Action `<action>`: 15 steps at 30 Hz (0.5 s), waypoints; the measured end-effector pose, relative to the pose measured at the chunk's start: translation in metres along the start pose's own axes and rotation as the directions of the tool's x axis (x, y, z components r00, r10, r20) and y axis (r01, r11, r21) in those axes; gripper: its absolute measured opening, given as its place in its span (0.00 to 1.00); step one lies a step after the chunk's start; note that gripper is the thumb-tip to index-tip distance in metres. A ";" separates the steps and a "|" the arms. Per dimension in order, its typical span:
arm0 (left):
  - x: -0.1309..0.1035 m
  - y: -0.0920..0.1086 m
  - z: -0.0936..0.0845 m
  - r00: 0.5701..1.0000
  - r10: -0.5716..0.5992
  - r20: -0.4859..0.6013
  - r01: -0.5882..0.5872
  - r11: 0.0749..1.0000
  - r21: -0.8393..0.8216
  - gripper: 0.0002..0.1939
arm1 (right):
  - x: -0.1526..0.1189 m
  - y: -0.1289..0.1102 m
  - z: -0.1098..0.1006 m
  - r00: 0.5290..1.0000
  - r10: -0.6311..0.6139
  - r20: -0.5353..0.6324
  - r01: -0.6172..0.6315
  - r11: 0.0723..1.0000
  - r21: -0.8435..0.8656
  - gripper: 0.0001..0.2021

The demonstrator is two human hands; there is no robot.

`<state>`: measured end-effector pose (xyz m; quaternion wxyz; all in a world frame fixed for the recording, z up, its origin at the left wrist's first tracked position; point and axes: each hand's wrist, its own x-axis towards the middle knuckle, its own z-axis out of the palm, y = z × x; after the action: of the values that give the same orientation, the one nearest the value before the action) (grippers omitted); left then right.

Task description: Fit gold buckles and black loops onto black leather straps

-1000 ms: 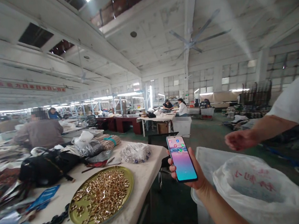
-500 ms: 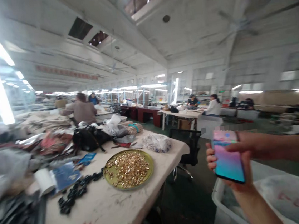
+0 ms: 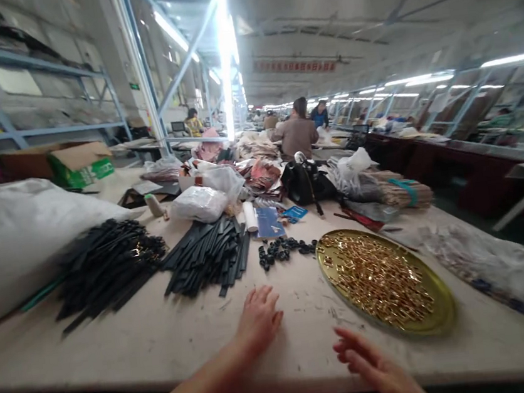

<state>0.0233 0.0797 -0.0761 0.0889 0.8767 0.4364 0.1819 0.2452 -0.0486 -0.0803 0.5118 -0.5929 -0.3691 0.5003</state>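
My left hand (image 3: 258, 318) is over the pale table in front of the black strips, palm down, fingers extended and holding nothing. To its right, my right hand (image 3: 368, 361) hovers near the table's front edge with its fingers apart and nothing in them. Closest to that hand is a round gold tray (image 3: 440, 308) covered with small shiny gold metal fittings (image 3: 385, 280). A pile of flat black strips (image 3: 209, 253) lies beyond my left hand. Left of it is a second heap of black strips (image 3: 104, 265), some with gold pieces at their ends. Small black looped pieces (image 3: 280, 251) trail toward the tray.
A large white sack (image 3: 25, 236) borders the table's left side. Farther back stand a thread cone (image 3: 153, 206), a white roll (image 3: 250, 217), a black bag (image 3: 305, 182) and a bundle tied in teal (image 3: 398, 188). Clear plastic bags (image 3: 496, 258) lie right of the tray. A co-worker (image 3: 299, 130) is beyond.
The view has swung left, bringing the black strips into sight. A phone held by a hand at the right, with another hand's finger over it, is out of view. Both my hands are now over the table.
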 end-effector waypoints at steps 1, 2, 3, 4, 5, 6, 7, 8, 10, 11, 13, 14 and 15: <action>0.007 -0.010 -0.006 1.000 -0.016 0.002 0.016 0.999 0.034 0.17 | 0.018 0.003 0.022 0.994 -0.037 0.107 0.046 0.996 -0.078 0.21; 0.015 -0.021 -0.013 0.999 -0.044 0.008 0.044 0.996 0.074 0.16 | 0.036 0.005 0.040 0.976 -0.065 0.206 0.095 0.986 -0.135 0.20; 0.025 -0.031 -0.018 0.997 -0.079 0.015 0.077 0.990 0.114 0.16 | 0.052 0.005 0.055 0.957 -0.099 0.273 0.150 0.974 -0.172 0.19; 0.036 -0.041 -0.023 0.993 -0.117 0.022 0.113 0.982 0.149 0.16 | 0.068 0.005 0.067 0.937 -0.129 0.323 0.200 0.960 -0.197 0.19; 0.047 -0.050 -0.027 0.988 -0.155 0.028 0.147 0.973 0.179 0.15 | 0.082 0.004 0.078 0.922 -0.163 0.350 0.246 0.947 -0.207 0.18; 0.060 -0.057 -0.029 0.981 -0.191 0.033 0.180 0.962 0.206 0.15 | 0.095 0.003 0.086 0.912 -0.203 0.356 0.287 0.936 -0.202 0.17; 0.072 -0.063 -0.029 0.973 -0.226 0.040 0.211 0.949 0.233 0.14 | 0.106 0.003 0.094 0.903 -0.238 0.356 0.317 0.931 -0.182 0.15; 0.085 -0.067 -0.028 0.965 -0.259 0.047 0.239 0.936 0.260 0.12 | 0.115 0.003 0.099 0.897 -0.269 0.351 0.337 0.930 -0.148 0.14; 0.106 -0.071 -0.022 0.945 -0.322 0.054 0.291 0.906 0.306 0.10 | 0.127 0.007 0.105 0.893 -0.303 0.332 0.338 0.939 -0.054 0.13; 0.114 -0.070 -0.019 0.935 -0.351 0.054 0.316 0.891 0.326 0.10 | 0.130 0.009 0.105 0.897 -0.303 0.323 0.326 0.945 -0.017 0.13; 0.124 -0.067 -0.014 0.912 -0.407 0.056 0.362 0.860 0.360 0.11 | 0.132 0.012 0.103 0.903 -0.290 0.317 0.307 0.952 -0.001 0.13; 0.125 -0.064 -0.014 0.900 -0.431 0.060 0.381 0.847 0.372 0.11 | 0.133 0.013 0.101 0.903 -0.286 0.320 0.307 0.951 -0.018 0.13; 0.123 -0.061 -0.015 0.891 -0.449 0.066 0.394 0.837 0.381 0.12 | 0.133 0.013 0.099 0.901 -0.283 0.328 0.315 0.948 -0.048 0.14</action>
<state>0.0409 0.2146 -0.0519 -0.0010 0.7712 0.6365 0.0079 0.1787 0.0987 -0.1190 0.4862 -0.4658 -0.5578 0.4853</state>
